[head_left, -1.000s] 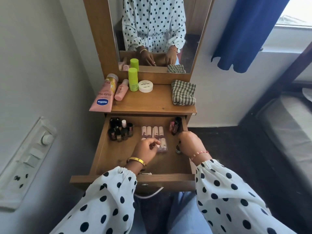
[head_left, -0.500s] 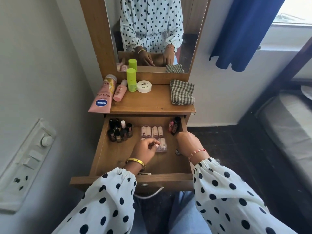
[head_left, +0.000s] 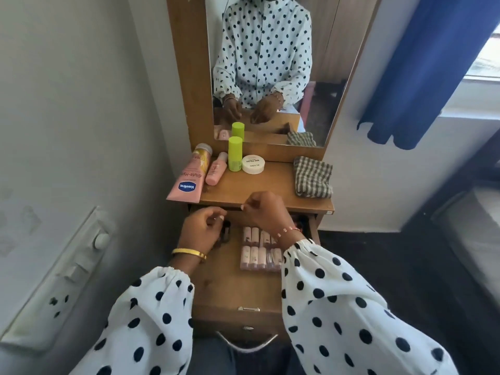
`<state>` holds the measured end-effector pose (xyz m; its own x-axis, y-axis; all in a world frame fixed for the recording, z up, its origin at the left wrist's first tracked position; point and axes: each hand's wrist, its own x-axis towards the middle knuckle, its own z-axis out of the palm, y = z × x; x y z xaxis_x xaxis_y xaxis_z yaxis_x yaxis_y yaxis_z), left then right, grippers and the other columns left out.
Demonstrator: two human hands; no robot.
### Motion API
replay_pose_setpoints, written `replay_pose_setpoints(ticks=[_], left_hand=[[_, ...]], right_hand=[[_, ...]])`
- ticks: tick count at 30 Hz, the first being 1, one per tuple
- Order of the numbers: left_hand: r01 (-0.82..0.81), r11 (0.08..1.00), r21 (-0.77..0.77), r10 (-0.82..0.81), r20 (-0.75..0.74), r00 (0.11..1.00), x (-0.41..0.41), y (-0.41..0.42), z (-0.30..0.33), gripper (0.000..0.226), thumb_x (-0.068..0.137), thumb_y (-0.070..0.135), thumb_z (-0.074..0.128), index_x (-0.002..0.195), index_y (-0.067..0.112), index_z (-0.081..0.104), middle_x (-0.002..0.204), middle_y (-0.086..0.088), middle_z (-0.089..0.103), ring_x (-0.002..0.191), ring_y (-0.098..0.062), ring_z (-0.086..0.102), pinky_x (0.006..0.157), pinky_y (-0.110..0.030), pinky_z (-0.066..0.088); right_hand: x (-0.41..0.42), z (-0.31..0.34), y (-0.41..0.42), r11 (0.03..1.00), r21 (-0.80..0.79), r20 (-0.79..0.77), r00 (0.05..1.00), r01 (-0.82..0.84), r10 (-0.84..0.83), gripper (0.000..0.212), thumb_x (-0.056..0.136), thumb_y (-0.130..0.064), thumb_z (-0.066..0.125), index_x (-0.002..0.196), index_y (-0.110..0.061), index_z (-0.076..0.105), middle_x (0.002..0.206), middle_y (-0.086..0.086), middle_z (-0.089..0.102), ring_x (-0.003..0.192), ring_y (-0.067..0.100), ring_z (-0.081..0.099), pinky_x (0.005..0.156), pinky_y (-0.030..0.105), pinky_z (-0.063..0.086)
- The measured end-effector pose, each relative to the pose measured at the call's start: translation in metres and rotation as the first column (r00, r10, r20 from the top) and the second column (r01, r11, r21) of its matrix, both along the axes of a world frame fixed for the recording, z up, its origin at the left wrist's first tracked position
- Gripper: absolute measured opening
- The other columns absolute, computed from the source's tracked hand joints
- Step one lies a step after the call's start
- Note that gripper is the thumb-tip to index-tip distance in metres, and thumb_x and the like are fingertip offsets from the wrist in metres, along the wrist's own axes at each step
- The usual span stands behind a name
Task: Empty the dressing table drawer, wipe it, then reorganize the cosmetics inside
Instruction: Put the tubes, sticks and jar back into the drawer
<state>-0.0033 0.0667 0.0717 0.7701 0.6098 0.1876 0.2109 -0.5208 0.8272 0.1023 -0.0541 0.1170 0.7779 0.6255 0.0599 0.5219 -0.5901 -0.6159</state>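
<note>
We are lifting both hands up from the wooden drawer [head_left: 230, 288] floor toward its back, unlike a moment ago. Our left hand [head_left: 201, 231] is curling loosely, empty, over dark little bottles [head_left: 226, 234] it mostly hides. Our right hand [head_left: 263, 212] is curling too; what it pinches, we cannot tell. Pale lipstick tubes [head_left: 259, 257] are lying in two rows. Beyond, on the tabletop [head_left: 259, 185], a checked cloth [head_left: 312, 177] is sitting.

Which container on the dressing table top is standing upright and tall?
The lime green bottle by the mirror. The Vaseline tube and small pink bottle lie flat; the white jar is squat.
</note>
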Motion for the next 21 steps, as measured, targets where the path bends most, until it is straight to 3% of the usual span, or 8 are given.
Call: replay_pose_setpoints(ticks=[5, 10, 13, 17, 21], left_hand=[[-0.240, 0.971, 0.016, 0.239, 0.047, 0.970, 0.003, 0.047, 0.014, 0.017, 0.084, 0.009, 0.060, 0.098, 0.007, 0.067, 0.113, -0.017, 0.063, 0.099, -0.032, 0.060, 0.085, -0.033, 0.048], [-0.336, 0.938, 0.082, 0.338, -0.005, 0.941, 0.007, 0.075, 0.017, 0.028, 0.081, 0.003, 0.057, 0.108, -0.001, 0.063, 0.111, -0.024, 0.064, 0.099, -0.040, 0.060, 0.078, -0.029, 0.040], [-0.328, 0.945, -0.017, 0.325, -0.086, 0.942, 0.011, 0.080, 0.014, 0.033, 0.086, 0.004, 0.053, 0.117, -0.003, 0.057, 0.117, -0.024, 0.062, 0.104, -0.040, 0.059, 0.084, -0.033, 0.041], [-0.398, 0.886, -0.239, 0.380, -0.118, 0.917, 0.013, 0.090, 0.012, 0.035, 0.088, 0.005, 0.051, 0.122, -0.001, 0.055, 0.119, -0.023, 0.061, 0.104, -0.039, 0.060, 0.095, -0.044, 0.047], [-0.405, 0.814, -0.417, 0.414, -0.073, 0.907, 0.008, 0.093, 0.014, 0.030, 0.084, 0.005, 0.058, 0.114, 0.003, 0.062, 0.104, -0.015, 0.068, 0.074, -0.025, 0.063, 0.076, -0.035, 0.053]], right_hand=[[-0.006, 0.001, 0.060, 0.995, 0.096, -0.176, 0.984, 0.003, 0.015, 0.019, 0.086, -0.016, 0.058, 0.095, -0.003, 0.069, 0.096, 0.016, 0.068, 0.088, 0.026, 0.061, 0.083, 0.036, 0.051], [-0.011, -0.008, 0.096, 0.990, 0.130, -0.231, 0.973, 0.057, -0.026, 0.023, 0.088, -0.016, 0.056, 0.105, -0.003, 0.066, 0.103, 0.017, 0.068, 0.089, 0.028, 0.062, 0.078, 0.032, 0.048], [-0.010, -0.012, 0.106, 0.986, 0.127, -0.326, 0.943, 0.108, -0.062, 0.025, 0.087, -0.019, 0.059, 0.102, -0.001, 0.065, 0.097, 0.018, 0.068, 0.075, 0.026, 0.062, 0.072, 0.035, 0.054], [-0.008, -0.012, 0.113, 0.986, 0.099, -0.496, 0.866, 0.133, -0.067, 0.030, 0.086, -0.020, 0.062, 0.110, -0.003, 0.059, 0.082, 0.010, 0.062, 0.050, 0.014, 0.053, 0.045, 0.021, 0.048], [-0.007, -0.014, 0.115, 0.973, 0.158, -0.570, 0.820, 0.166, -0.047, 0.030, 0.087, -0.014, 0.060, 0.114, -0.003, 0.056, 0.085, 0.014, 0.064, 0.049, 0.013, 0.055, 0.047, 0.022, 0.051]])
